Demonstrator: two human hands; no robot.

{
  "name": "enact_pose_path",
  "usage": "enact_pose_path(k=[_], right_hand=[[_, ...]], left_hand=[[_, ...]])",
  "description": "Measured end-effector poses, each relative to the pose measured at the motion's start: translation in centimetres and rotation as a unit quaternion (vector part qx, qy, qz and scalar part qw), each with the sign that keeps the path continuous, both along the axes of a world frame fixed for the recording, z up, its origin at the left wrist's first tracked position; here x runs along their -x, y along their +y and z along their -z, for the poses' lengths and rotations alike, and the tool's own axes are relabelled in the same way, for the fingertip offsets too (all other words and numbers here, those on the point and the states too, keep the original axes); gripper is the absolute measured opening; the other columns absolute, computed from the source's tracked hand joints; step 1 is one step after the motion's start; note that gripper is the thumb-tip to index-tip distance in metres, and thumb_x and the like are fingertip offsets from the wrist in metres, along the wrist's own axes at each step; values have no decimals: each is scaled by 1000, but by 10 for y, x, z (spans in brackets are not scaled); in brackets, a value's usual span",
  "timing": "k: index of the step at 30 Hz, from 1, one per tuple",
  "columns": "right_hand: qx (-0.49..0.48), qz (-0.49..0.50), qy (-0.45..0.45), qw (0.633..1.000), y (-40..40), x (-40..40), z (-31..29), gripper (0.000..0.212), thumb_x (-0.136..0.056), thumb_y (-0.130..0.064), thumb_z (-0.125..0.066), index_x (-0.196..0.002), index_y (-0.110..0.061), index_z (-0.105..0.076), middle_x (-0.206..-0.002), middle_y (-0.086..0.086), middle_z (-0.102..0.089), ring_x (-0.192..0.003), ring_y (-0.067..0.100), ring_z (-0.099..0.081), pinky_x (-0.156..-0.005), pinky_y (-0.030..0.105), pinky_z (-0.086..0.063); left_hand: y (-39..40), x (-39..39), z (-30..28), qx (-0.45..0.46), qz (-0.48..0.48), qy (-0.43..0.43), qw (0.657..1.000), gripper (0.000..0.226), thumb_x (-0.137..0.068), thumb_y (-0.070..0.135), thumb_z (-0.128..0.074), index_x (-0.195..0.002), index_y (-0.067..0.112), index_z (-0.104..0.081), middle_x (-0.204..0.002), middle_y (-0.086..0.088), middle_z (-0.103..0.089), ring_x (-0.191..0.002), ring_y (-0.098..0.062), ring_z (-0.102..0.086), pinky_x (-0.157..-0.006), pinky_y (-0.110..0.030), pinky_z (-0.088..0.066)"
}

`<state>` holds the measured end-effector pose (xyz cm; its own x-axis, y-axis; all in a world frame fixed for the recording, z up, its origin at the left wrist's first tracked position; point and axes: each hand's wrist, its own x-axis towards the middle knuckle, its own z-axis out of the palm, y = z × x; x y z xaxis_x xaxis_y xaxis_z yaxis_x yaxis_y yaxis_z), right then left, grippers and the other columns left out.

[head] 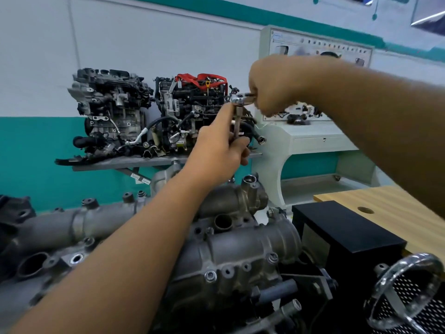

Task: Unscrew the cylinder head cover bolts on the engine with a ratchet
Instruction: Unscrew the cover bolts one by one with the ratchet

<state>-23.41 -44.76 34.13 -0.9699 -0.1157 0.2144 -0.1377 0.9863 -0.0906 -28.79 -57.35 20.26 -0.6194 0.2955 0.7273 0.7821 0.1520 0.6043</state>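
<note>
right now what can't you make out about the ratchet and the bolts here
Head view only:
- Socket end of the extension: hidden behind the left hand, so which bolt it sits on cannot be told.
- Ratchet handle: covered by the right hand, which grips it.
- Engine left part: cut off by the frame edge and crossed by the left forearm.
- Panel labels: too small and blurred.

Two spare engines sit side by side on a grey shelf against the far wall, the right one draped with a red strap. Right of them stands a white trainer console. Near right: a black box, a wooden table, a clear handwheel.
</note>
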Motion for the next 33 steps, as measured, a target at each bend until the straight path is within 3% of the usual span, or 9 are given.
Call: enact_pose_path(k=[3,6,10,14,20,24,26,29,33], right_hand=[[31,-22,-101,994,6,-2,-1,12,-88,-4,-75,-96,3,-69,-77,17,-75,-67,28,-75,-65,38,-63],[9,7,4,1000,11,0,-3,14,-87,-7,-77,-99,-1,-72,-76,11,-76,-70,24,-76,-73,38,-63],[73,-27,-92,993,7,-7,0,15,-91,-13,-74,-96,0,-69,-81,19,-77,-72,31,-77,-63,39,-64],[-95,2,136,986,-1,1,2,18,-90,-15,-73,-103,-2,-74,-93,16,-75,-82,24,-70,-80,46,-60],[51,-41,-48,997,-4,-5,-7,16,-95,-14,-72,-89,1,-69,-76,13,-77,-70,25,-78,-65,39,-65],[-138,-35,116,983,-4,0,-6,10,-89,-15,-77,-97,-8,-77,-79,7,-74,-77,24,-70,-66,36,-52],[-103,-27,72,992,-5,-3,-8,12,-87,-16,-79,-88,-5,-75,-71,7,-75,-71,24,-74,-60,35,-55],[-34,-18,-18,999,-5,-10,-14,16,-81,-17,-84,-77,-6,-73,-70,7,-76,-65,23,-76,-59,35,-60],[-147,-7,108,983,-4,-8,-5,14,-89,-19,-77,-81,-10,-72,-66,0,-69,-64,16,-65,-59,30,-47]], left_hand=[[-2,4,-2,4,7,0,1000,26,-102,7,-58,-118,24,-47,-82,-9,-74,-68,-15,-75,-57,-22,-56],[-2,5,-2,5,12,-21,1000,27,-102,4,-57,-120,24,-50,-82,-10,-73,-69,-17,-75,-56,-23,-56],[0,6,0,-17,-4,-12,1000,24,-102,5,-55,-116,24,-51,-81,-6,-73,-67,-16,-76,-57,-23,-55],[3,2,0,-11,-18,1,1000,25,-102,4,-56,-115,24,-50,-94,-4,-65,-68,-17,-76,-56,-23,-57],[4,3,-1,-89,-149,79,982,10,-96,17,-70,-93,15,-61,-78,1,-64,-67,-23,-72,-60,-39,-59],[4,3,-7,-97,-66,4,993,13,-97,9,-68,-89,18,-65,-81,-3,-67,-60,-19,-74,-51,-25,-56],[6,3,-6,-90,-67,17,993,13,-98,9,-66,-91,19,-63,-82,-4,-67,-62,-18,-74,-52,-22,-55],[7,3,-5,-79,-74,28,994,13,-100,10,-64,-94,21,-59,-85,-9,-69,-64,-17,-74,-55,-30,-59],[0,-1,-7,-70,3,-13,997,17,-102,3,-58,-104,19,-63,-83,-13,-69,-63,-22,-75,-61,-45,-63]])
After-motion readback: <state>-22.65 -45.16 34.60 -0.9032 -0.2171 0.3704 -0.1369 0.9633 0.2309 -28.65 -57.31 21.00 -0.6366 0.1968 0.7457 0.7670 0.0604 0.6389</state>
